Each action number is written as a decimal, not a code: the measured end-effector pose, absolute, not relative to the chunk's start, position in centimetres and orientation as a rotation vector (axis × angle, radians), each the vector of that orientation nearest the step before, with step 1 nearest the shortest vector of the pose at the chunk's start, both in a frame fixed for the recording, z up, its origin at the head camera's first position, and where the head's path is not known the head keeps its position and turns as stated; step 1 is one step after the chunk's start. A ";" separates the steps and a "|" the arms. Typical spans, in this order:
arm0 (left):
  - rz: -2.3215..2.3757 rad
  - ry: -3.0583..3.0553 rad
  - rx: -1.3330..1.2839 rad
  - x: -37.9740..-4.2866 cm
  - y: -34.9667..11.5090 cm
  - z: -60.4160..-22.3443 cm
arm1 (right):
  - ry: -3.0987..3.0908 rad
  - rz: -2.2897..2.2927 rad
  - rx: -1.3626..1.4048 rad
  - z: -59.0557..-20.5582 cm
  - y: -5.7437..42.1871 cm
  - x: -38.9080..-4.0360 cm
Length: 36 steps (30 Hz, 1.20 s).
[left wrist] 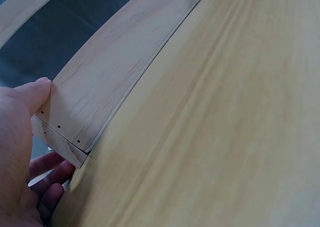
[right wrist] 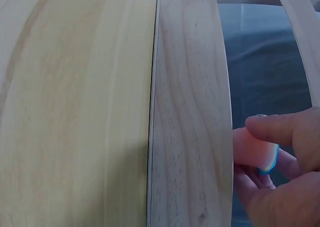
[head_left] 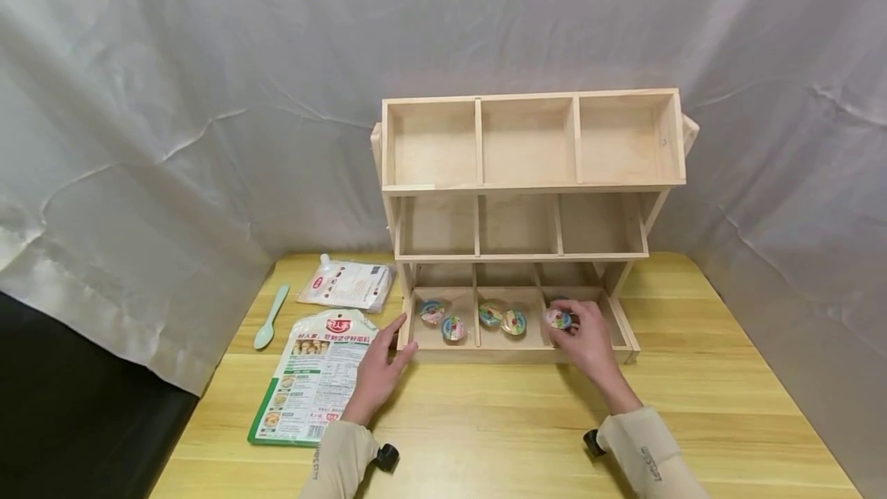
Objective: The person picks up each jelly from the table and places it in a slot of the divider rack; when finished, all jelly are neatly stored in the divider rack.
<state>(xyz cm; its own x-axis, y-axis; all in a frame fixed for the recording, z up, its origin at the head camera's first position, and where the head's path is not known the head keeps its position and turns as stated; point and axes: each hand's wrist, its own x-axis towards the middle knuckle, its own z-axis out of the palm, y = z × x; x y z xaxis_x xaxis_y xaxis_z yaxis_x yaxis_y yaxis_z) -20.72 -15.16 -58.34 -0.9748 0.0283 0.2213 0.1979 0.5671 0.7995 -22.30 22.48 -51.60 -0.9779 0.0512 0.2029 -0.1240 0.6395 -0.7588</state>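
Note:
A three-tier wooden shelf rack (head_left: 520,356) stands on the table, each tier split into three compartments. My left hand (head_left: 379,368) holds its lower left front corner, thumb on the front board and fingers round the side. My right hand (head_left: 587,336) pinches a small jelly cup (head_left: 557,319) between thumb and fingers at the bottom tier's right compartment. In the right wrist view, the jelly cup (right wrist: 255,149) looks pinkish with a blue rim. Two jelly cups (head_left: 453,328) lie in the bottom left compartment, and two more jelly cups (head_left: 513,322) in the bottom middle one.
Left of the rack lie a green-edged printed food packet (head_left: 315,383), a white spouted pouch (head_left: 349,283) and a pale green spoon (head_left: 271,318). Grey curtains (head_left: 242,98) surround the wooden table (head_left: 499,437). The upper tiers (head_left: 533,189) overhang the bottom one from behind.

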 end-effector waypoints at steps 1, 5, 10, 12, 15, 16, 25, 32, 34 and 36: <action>-1.369 -2.615 -0.187 -20.7 -15.2 -58.3 | -2.660 1.228 0.060 -51.6 22.5 -22.4; -1.360 -2.612 -0.190 -20.7 -15.1 -58.4 | -2.670 1.174 0.044 -51.8 22.6 -22.8; -1.375 -2.615 -0.189 -20.7 -15.1 -58.4 | -2.682 1.171 0.019 -52.0 22.6 -23.1; -1.379 -2.615 -0.193 -20.7 -15.1 -58.3 | -2.690 1.179 0.005 -52.0 22.7 -23.2; -1.380 -2.617 -0.196 -20.6 -15.1 -58.2 | -2.705 1.205 -0.024 -51.9 22.9 -23.2; -1.378 -2.619 -0.196 -20.6 -15.1 -58.2 | -2.708 1.217 -0.032 -51.9 22.9 -23.2; -1.367 -2.629 -0.200 -20.6 -15.1 -58.0 | -2.703 1.243 -0.050 -51.6 23.6 -23.3; -1.368 -2.640 -0.203 -20.7 -15.2 -58.0 | -2.699 1.210 -0.052 -51.2 24.8 -23.0; -1.365 -2.645 -0.199 -20.7 -15.2 -58.0 | -2.701 1.199 -0.054 -51.1 25.2 -22.9; -1.366 -2.650 -0.195 -20.7 -15.2 -58.1 | -2.703 1.191 -0.052 -51.1 25.6 -22.8</action>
<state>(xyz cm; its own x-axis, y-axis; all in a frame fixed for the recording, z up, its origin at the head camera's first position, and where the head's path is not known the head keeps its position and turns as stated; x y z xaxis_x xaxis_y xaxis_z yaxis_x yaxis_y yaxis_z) -20.67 -15.18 -58.07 -0.9798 0.0449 0.1948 0.1848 0.5758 0.7965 -22.80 25.60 -51.10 -0.9819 0.1070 0.1565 -0.0433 0.6772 -0.7345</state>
